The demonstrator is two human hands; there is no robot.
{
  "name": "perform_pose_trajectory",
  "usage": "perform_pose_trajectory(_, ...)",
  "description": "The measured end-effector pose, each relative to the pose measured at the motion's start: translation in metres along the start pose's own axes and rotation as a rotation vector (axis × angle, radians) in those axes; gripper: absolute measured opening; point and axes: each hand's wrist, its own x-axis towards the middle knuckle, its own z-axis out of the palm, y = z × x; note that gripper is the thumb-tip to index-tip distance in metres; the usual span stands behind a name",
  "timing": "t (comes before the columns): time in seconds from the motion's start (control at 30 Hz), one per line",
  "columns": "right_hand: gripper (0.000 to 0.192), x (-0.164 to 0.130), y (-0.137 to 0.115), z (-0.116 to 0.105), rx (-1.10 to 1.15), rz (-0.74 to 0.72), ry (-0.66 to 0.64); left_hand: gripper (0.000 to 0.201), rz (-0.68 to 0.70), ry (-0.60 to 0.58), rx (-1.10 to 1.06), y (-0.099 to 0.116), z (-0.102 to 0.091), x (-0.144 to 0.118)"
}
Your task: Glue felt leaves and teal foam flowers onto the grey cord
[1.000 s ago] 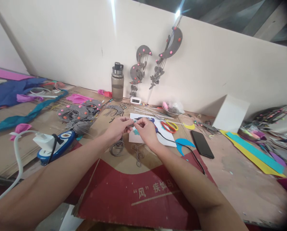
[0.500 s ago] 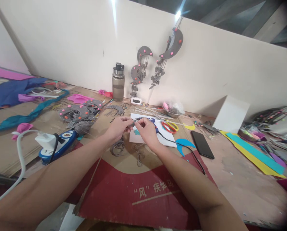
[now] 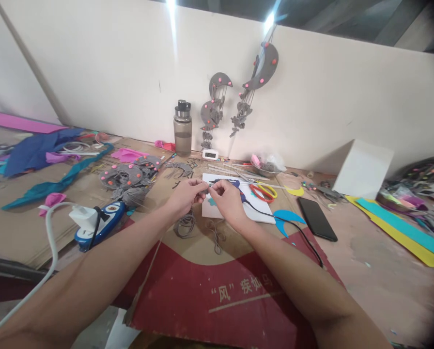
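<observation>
Item: small grey piece (image 3: 207, 190), pinched between my two hands above the middle of the bench, just over the near-left corner of the white sheet (image 3: 235, 206).

Left hand (image 3: 188, 193): thumb and forefinger pressed together on the piece's left end; other fingers curled in loosely.

Right hand (image 3: 227, 198): fingertips closed on its right end, meeting the left hand's; whether a thread runs between them, I cannot tell.

Step in hand, as I judge it: joining or threading one small grey part. The next move would call for a steady pinch and fine fingertip work, hands kept close together.

Nearby: loose grey cord loops (image 3: 185, 225) on the cardboard (image 3: 188, 252) just below my hands; glue gun (image 3: 235, 186) beyond my right hand; black phone (image 3: 317, 218) to the right; grey moon cut-outs (image 3: 124, 175) far left; water bottle (image 3: 182, 128) by the wall.
</observation>
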Motion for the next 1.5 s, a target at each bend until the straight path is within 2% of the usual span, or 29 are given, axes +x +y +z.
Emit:
perform_pose_trajectory(0.13, 0.013, -0.002, -0.001, -0.001, 0.018, -0.067, -0.026, 0.017, -0.006, 0.047, 0.034, 0.0, -0.001, 0.003)
perform_pose_trajectory(0.27, 0.011, -0.002, 0.0, 0.0, 0.084, -0.033, -0.033, 0.017, 0.048, 0.065, 0.138, 0.0, -0.005, 0.005)
perform_pose_trajectory(0.37, 0.012, -0.001, 0.003, 0.0, 0.131, -0.014, -0.018, 0.018, 0.078, 0.047, 0.204, -0.001, -0.006, 0.005)
perform_pose_trajectory(0.53, 0.012, 0.0, 0.005, -0.001, 0.08, -0.093, 0.032, 0.019, 0.101, 0.001, 0.275, -0.004, -0.004, 0.003)
perform_pose_trajectory(0.8, 0.02, 0.003, 0.011, 0.0, 0.177, 0.055, 0.048, 0.016, 0.101, 0.033, 0.307, -0.003, -0.004, 0.004)
perform_pose_trajectory(0.93, 0.023, 0.003, 0.008, -0.001, 0.153, -0.018, 0.017, 0.015, 0.117, 0.012, 0.332, -0.003, -0.005, 0.004)
perform_pose_trajectory(1.07, 0.015, 0.002, 0.004, -0.001, 0.086, -0.084, -0.007, 0.014, 0.148, -0.015, 0.394, -0.003, -0.006, 0.002)
perform_pose_trajectory(1.23, 0.017, 0.003, 0.008, 0.002, 0.12, -0.021, 0.001, 0.011, 0.16, -0.026, 0.476, 0.003, -0.003, -0.003)
perform_pose_trajectory(1.37, 0.025, 0.003, 0.012, 0.002, 0.2, 0.046, 0.051, 0.011, 0.119, 0.009, 0.452, 0.005, -0.001, -0.004)
perform_pose_trajectory(1.5, 0.025, 0.003, 0.008, 0.0, 0.186, -0.014, -0.003, 0.012, 0.126, 0.004, 0.46, 0.004, -0.003, -0.003)
